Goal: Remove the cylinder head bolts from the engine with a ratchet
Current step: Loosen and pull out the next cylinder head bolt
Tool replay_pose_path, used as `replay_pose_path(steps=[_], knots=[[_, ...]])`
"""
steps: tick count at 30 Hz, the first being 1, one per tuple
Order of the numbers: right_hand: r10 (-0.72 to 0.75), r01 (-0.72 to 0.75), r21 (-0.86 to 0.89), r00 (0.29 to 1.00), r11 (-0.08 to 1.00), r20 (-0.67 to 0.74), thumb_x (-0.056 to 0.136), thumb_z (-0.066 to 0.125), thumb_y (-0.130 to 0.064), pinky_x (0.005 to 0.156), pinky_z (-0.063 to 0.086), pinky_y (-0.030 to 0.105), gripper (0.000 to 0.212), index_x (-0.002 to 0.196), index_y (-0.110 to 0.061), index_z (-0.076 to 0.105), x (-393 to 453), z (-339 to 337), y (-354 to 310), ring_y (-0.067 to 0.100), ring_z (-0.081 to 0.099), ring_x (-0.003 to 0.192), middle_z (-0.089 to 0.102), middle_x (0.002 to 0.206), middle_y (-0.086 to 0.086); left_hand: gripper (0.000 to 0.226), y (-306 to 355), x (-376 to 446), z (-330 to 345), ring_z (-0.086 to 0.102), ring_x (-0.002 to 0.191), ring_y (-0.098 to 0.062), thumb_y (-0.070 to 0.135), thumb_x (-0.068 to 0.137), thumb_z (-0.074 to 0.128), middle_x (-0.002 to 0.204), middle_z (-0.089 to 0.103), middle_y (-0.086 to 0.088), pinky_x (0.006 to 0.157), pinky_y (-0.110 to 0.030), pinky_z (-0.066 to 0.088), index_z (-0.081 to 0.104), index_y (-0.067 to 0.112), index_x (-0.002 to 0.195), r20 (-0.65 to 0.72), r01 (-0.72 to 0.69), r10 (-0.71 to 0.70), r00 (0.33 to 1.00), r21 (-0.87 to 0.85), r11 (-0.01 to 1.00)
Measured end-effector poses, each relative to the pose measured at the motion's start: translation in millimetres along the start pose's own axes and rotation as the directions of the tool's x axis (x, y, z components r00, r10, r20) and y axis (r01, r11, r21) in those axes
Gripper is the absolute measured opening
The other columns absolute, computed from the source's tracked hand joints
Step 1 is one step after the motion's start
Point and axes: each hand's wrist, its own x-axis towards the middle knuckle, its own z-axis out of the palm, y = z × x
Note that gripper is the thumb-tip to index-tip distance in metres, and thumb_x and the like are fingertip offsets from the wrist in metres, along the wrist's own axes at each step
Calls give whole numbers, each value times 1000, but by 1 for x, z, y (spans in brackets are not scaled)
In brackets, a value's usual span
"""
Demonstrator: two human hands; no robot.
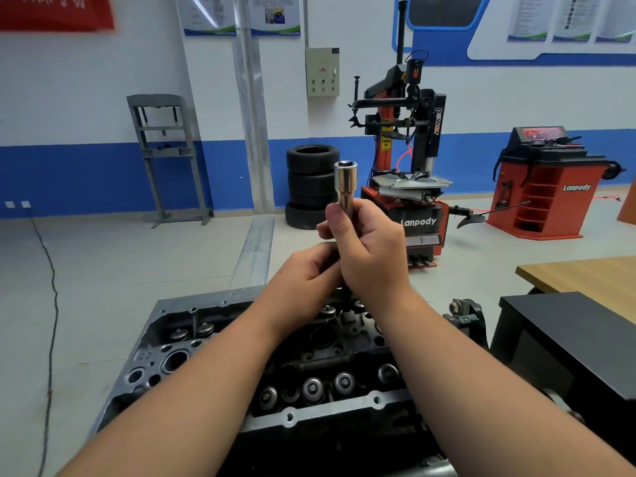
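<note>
Both hands are meeting above the engine (241, 342): your right hand (370, 249) is gripping the socket (345, 182), open end up, while your left hand (303, 275) is pinching the dark tool shaft beneath it. You are probably seating the socket, so keep pressing it straight along the shaft, not cocked, until it locks. The cylinder head is lying exposed just below your wrists. Behind, tyres (311, 185) are sitting stacked on the grey floor beside a red tyre changer (406, 187).
</note>
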Motion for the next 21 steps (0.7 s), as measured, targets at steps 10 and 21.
replay_pose_path(steps=[10,21], knots=[[0,-1,-15,995,1000,-101,92,72,-26,64,57,38,14,89,-14,65,2,0,-1,16,70,70,70,74,0,9,1,3,3,75,91,-21,21,100,68,92,79,1,87,-49,60,76,23,105,-107,-8,11,994,25,1000],[0,1,-40,1000,999,20,100,55,-27,71,59,44,22,106,-9,66,1,2,-2,17,73,81,73,86,5,18,1,7,8,73,93,-34,9,90,75,95,77,-13,85,-54,60,70,4,106,-204,46,-48,978,-17,999]])
